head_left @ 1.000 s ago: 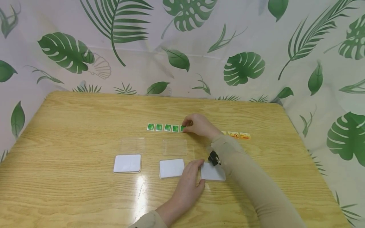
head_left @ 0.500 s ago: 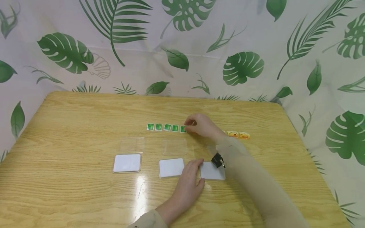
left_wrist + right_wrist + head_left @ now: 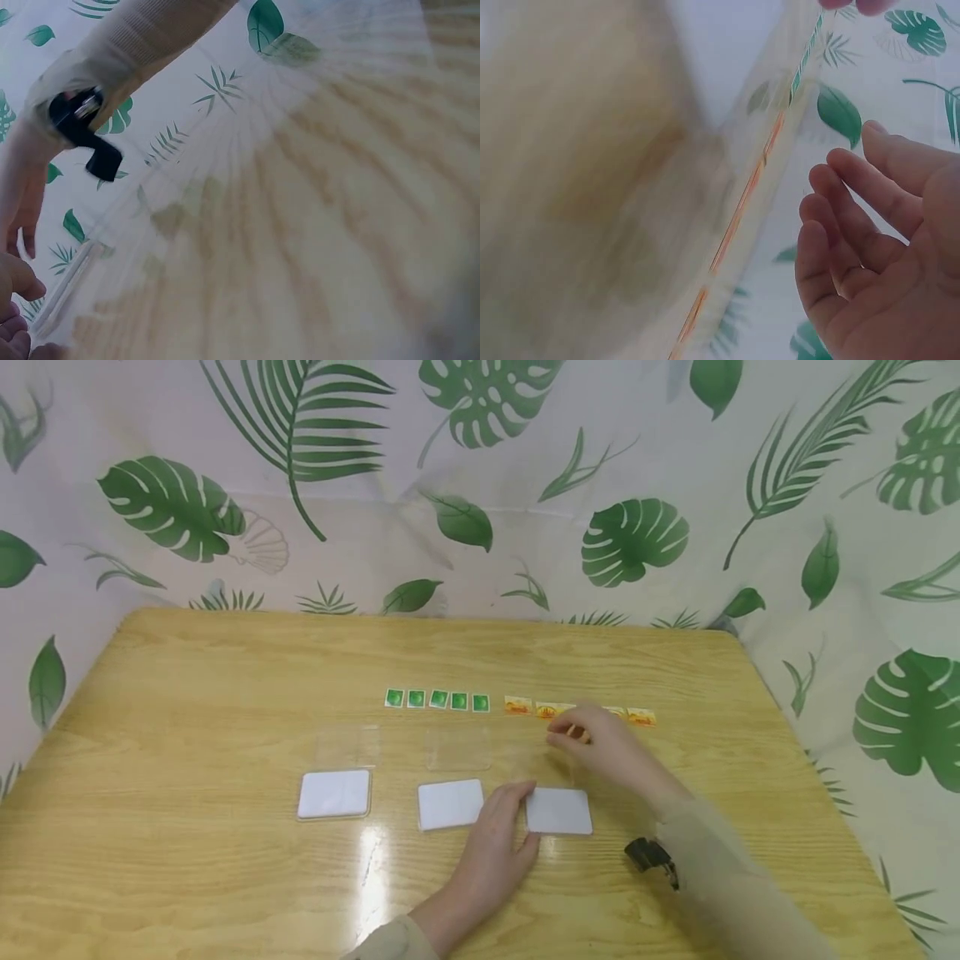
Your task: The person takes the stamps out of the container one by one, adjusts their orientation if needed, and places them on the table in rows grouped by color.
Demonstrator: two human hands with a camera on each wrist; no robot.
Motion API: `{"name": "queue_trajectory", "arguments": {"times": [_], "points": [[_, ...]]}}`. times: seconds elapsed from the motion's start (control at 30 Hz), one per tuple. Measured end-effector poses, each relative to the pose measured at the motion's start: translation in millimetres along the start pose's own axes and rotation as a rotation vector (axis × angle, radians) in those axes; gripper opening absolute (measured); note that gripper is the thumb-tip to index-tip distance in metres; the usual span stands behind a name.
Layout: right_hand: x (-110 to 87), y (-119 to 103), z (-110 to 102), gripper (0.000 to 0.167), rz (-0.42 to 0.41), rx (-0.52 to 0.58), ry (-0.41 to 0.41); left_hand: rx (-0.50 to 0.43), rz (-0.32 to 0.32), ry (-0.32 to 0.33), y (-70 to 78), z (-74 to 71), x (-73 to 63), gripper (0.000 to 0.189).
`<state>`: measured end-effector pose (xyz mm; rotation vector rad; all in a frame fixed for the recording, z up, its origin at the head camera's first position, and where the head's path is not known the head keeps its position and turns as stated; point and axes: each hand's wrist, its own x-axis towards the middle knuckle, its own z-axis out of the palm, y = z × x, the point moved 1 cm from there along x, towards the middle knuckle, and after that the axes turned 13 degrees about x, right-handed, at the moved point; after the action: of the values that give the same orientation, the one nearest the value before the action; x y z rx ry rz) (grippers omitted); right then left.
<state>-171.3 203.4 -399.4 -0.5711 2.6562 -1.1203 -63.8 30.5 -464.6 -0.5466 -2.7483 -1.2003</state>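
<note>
Three white rectangular cards in shallow clear cases lie in a row in the head view: a left one [image 3: 333,793], a middle one [image 3: 451,804] and a right one [image 3: 558,811]. My left hand [image 3: 498,839] holds the right case by its left end, fingertips at the far corner and thumb at the near corner. My right hand [image 3: 600,745] hovers behind that case, its fingers loosely bent with nothing between them, as the right wrist view also shows. Just beyond it runs a row of small orange-and-yellow stickers [image 3: 518,705], partly hidden by the hand.
Several small green square stickers [image 3: 438,699] form a row left of the orange ones. Thin clear plastic covers, a left one [image 3: 348,746] and a middle one [image 3: 459,748], lie behind the cases. A leaf-patterned cloth [image 3: 480,527] hangs behind the wooden table [image 3: 187,693].
My right hand has left the rightmost green sticker and moved right and toward me, uncovering orange stickers. My left hand has stayed at the right case.
</note>
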Motion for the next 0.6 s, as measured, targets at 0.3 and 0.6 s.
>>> {"name": "queue_trajectory", "arguments": {"times": [0.3, 0.6], "points": [[-59.3, 12.1, -10.4, 0.019, 0.026, -0.033, 0.096, -0.065, -0.044, -0.050, -7.4, -29.2, -13.9, 0.054], [-87.6, 22.2, -11.7, 0.027, 0.056, -0.093, 0.173, 0.087, -0.083, 0.079, -43.1, -90.2, -40.0, 0.053]]}}
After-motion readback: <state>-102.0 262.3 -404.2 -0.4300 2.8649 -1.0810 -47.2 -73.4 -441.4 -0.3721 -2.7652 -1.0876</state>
